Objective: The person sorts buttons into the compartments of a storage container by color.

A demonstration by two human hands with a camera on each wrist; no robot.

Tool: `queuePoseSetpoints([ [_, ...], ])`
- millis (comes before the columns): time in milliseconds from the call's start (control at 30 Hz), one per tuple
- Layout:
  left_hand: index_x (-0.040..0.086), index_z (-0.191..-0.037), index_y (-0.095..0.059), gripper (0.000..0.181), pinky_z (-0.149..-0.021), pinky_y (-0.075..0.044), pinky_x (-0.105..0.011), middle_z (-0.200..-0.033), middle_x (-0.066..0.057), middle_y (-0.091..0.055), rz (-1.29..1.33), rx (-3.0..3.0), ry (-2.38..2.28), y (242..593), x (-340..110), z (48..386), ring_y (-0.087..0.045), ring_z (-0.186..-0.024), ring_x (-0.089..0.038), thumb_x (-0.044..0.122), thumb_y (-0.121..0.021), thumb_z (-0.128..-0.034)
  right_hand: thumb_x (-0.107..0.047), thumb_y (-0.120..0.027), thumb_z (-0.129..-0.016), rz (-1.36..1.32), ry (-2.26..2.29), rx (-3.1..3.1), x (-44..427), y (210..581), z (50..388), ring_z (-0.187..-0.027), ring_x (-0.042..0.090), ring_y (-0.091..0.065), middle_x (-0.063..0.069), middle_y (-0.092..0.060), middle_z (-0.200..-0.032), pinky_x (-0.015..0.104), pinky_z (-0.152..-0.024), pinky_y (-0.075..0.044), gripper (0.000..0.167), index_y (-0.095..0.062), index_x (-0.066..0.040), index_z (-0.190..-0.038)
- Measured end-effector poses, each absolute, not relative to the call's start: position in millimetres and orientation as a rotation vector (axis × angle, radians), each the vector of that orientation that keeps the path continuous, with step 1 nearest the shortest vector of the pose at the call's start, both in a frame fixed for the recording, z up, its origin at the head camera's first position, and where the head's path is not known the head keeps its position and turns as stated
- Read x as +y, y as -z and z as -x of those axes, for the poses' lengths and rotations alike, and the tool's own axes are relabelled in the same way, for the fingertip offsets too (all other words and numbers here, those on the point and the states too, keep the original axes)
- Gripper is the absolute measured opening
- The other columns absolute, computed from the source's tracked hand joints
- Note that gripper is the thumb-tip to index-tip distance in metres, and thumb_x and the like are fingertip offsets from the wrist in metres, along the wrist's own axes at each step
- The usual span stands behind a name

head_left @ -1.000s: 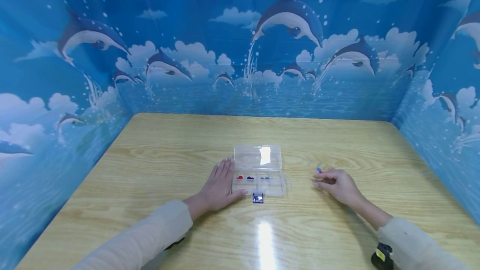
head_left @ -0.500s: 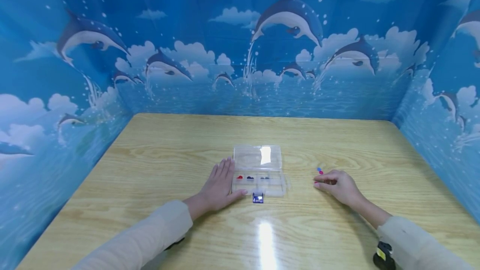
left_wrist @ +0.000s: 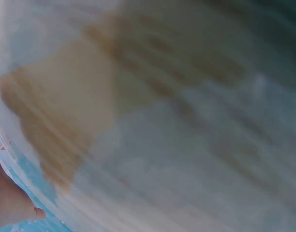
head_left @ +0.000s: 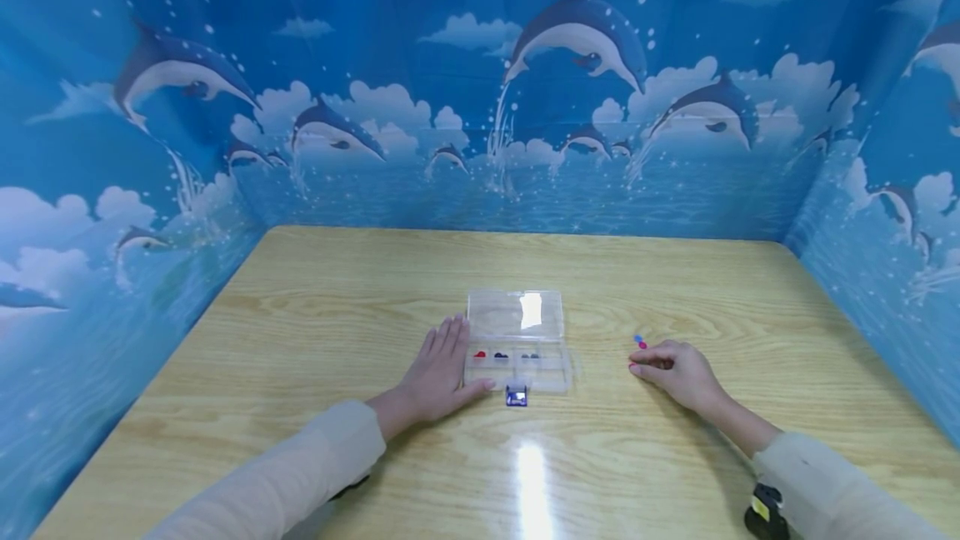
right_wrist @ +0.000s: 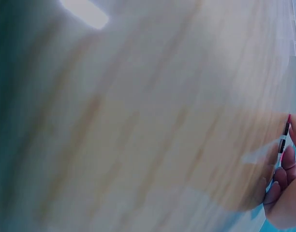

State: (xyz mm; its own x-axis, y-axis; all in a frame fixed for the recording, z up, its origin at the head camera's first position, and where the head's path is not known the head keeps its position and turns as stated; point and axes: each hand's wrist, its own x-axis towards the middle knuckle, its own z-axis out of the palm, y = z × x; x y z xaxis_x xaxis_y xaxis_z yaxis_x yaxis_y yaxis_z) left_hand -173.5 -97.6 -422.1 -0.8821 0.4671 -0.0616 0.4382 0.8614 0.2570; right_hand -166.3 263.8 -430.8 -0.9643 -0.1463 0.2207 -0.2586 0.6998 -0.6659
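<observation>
A clear divided box (head_left: 551, 377) lies on the table with its lid raised; small red pieces (head_left: 480, 355) and dark pieces (head_left: 501, 356) sit in its back compartments. My left hand (head_left: 438, 373) lies flat along the box's left side, thumb at its front edge; the left wrist view shows only part of this hand (left_wrist: 12, 205). My right hand (head_left: 686, 373) rests right of the box, thumb and index finger slightly apart, a red piece (head_left: 632, 365) at their tips. In the right wrist view, dark pieces (right_wrist: 284, 137) show between the fingers of this hand (right_wrist: 286, 193).
A blue piece (head_left: 638, 338) and a red piece (head_left: 642, 345) lie just beyond the right fingertips. The box's blue latch (head_left: 516, 396) sticks out at its front. A dolphin-print curtain (head_left: 420, 190) stands behind the table (head_left: 360, 273) and at both sides.
My right hand has shifted very slightly right, and a red piece has come into sight at its fingertips. The pieces beyond them show more fully. My left hand has stayed put.
</observation>
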Motion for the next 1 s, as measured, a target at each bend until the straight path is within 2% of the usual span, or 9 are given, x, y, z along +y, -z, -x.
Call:
queuePoseSetpoints([
  [333, -0.002, -0.148, -0.003, 0.093, -0.118, -0.006, -0.048, -0.155, -0.02, -0.002, -0.714, 2.919, -0.352, 422.4, -97.1, 173.7, -0.003, -0.144, -0.035, 0.065, -0.032, -0.0899, -0.015, -0.073, -0.079, -0.194, -1.076, -2.875, 259.7, 425.3, 166.1, -0.065, 0.0, -0.043, 0.007, -0.066, -0.085, 0.017, -0.055, -0.038, 0.016, -0.073, -0.004, -0.091],
  [667, -0.001, -0.148, -0.003, 0.093, -0.118, -0.006, -0.048, -0.155, -0.02, -0.001, -0.712, 2.916, -0.352, 422.1, -97.1, 173.3, -0.002, -0.144, -0.034, 0.066, -0.032, -0.0899, -0.01, -0.072, -0.079, -0.193, -1.061, -2.874, 260.1, 426.3, 166.7, -0.067, -0.003, -0.046, 0.004, -0.064, -0.081, 0.016, -0.059, -0.042, 0.006, -0.071, -0.005, -0.083],
  [1000, -0.002, -0.148, -0.003, 0.094, -0.117, -0.006, -0.048, -0.155, -0.02, -0.001, -0.718, 2.916, -0.36, 423.1, -97.8, 173.6, -0.002, -0.144, -0.034, 0.066, -0.032, -0.0898, -0.01, -0.072, -0.079, -0.136, -1.087, -2.883, 258.8, 419.4, 164.8, -0.068, -0.002, -0.048, 0.006, -0.066, -0.082, 0.016, -0.061, -0.043, 0.008, -0.07, -0.003, -0.082],
])
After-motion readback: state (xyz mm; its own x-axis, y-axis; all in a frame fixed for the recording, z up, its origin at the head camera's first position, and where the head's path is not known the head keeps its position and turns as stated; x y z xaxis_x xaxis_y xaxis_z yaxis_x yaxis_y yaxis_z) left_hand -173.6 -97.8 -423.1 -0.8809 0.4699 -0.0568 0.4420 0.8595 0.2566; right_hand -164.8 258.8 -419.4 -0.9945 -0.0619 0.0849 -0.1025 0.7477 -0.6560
